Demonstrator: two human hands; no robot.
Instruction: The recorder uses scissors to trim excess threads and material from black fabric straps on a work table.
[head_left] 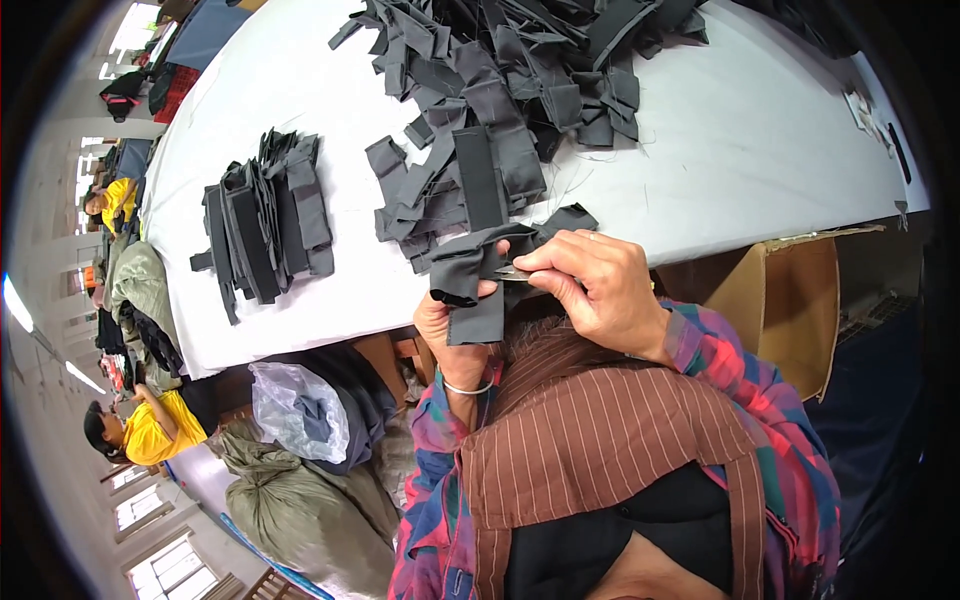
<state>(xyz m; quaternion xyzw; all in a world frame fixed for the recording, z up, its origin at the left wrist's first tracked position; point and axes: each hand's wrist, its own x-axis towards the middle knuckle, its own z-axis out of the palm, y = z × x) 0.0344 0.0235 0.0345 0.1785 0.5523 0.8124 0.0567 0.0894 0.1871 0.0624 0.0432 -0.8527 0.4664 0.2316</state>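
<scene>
Just past the near table edge, my left hand [452, 328] grips a dark grey fabric piece [476, 318], folded over the fingers with one end hanging down. Close beside it on the right, the closed fingers of my right hand [592, 282] pinch a small thin metal tool [516, 273]. Its tip meets the cloth by the left fingertips; most of it is hidden, so its exact kind is unclear. Beyond both hands a loose heap of dark grey fabric pieces [490, 100] spreads over the white table [740, 150], with loose threads around it.
Left on the table stands a neater stack of grey fabric pieces [268, 220]. An open cardboard box [800, 310] sits below the edge at right. Below left are a clear plastic bag [300, 410] and an olive sack [300, 505]. Two people in yellow [165, 430] are farther left.
</scene>
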